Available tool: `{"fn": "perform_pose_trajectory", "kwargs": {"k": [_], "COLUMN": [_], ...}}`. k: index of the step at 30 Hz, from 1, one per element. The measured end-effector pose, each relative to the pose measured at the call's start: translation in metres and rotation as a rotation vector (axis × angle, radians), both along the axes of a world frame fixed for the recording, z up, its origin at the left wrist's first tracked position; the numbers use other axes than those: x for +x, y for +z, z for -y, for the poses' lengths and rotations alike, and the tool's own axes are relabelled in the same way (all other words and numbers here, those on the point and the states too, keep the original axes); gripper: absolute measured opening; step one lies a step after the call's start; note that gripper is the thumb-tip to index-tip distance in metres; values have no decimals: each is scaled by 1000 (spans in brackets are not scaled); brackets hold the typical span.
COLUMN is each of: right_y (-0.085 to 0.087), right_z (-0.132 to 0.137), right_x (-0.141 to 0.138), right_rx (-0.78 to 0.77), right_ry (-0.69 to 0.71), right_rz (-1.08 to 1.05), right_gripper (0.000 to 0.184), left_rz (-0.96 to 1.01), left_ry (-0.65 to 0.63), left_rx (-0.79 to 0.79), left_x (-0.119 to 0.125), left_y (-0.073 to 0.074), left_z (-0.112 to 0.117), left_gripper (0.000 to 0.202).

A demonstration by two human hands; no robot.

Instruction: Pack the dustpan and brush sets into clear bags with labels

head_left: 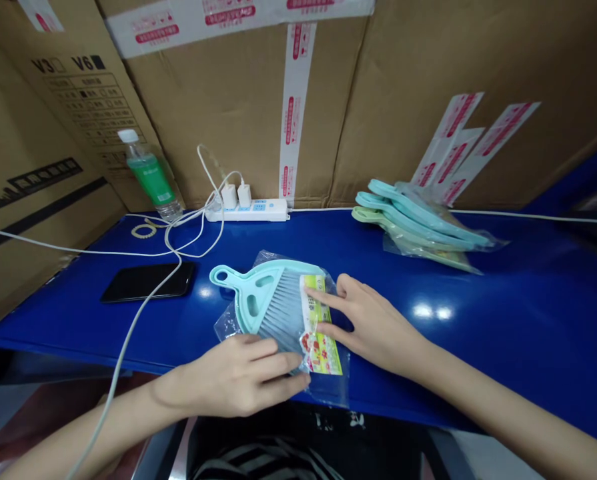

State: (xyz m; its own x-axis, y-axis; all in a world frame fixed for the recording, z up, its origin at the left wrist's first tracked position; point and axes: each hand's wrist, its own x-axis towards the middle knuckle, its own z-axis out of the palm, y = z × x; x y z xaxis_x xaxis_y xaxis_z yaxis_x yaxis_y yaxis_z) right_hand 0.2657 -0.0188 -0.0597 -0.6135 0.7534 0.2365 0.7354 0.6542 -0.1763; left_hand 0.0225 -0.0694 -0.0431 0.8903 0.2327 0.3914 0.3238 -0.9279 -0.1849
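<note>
A light-blue dustpan and brush set (258, 297) lies flat on the blue table in a clear plastic bag (335, 393), its handle loop pointing left. Grey bristles show through the plastic. Along the right side of the set is a yellow-green printed card (323, 333). My left hand (248, 377) rests at the bag's near edge, fingers stretched toward the card's lower corner. From the right, my right hand (371, 320) touches the card with the index finger and thumb stretched out and apart; the other fingers are curled.
Several bagged dustpan sets (423, 223) are stacked at the back right, blue over green. A black phone (145, 281), a bottle (153, 177), a coiled band (143, 231) and a white power strip (263, 210) stand left and back. White cables cross the left side; cardboard boxes (228, 100) form the back.
</note>
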Motion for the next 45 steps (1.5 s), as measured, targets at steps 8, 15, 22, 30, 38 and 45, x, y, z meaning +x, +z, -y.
{"fn": "perform_pose_trajectory", "kwargs": {"k": [8,15,22,30,38,45], "right_y": [6,17,7,11,10,13], "right_z": [-6,4,12,14,-6,-6], "right_x": [-12,-3,-1,-2,5,1], "right_rx": [-25,-125,-1,94,154,-42], "right_ry": [-37,93,130,80,-110,-86], "right_rz": [58,12,88,57,-2,-5], "right_gripper": [43,45,48,34,26,39], "left_rz": [35,42,62,44,-6,-20], "left_ry": [-15,11,25,18,-18,-39], "left_rx": [-27,-17,-9,15,-126,-274], "left_x": [-2,-3,-1,-2,-15,-26], "left_y": [0,-1,-1,-2,11,21], "left_z": [-1,-1,-2,0,-6,-6], "left_gripper": [21,22,23,15,15,30]}}
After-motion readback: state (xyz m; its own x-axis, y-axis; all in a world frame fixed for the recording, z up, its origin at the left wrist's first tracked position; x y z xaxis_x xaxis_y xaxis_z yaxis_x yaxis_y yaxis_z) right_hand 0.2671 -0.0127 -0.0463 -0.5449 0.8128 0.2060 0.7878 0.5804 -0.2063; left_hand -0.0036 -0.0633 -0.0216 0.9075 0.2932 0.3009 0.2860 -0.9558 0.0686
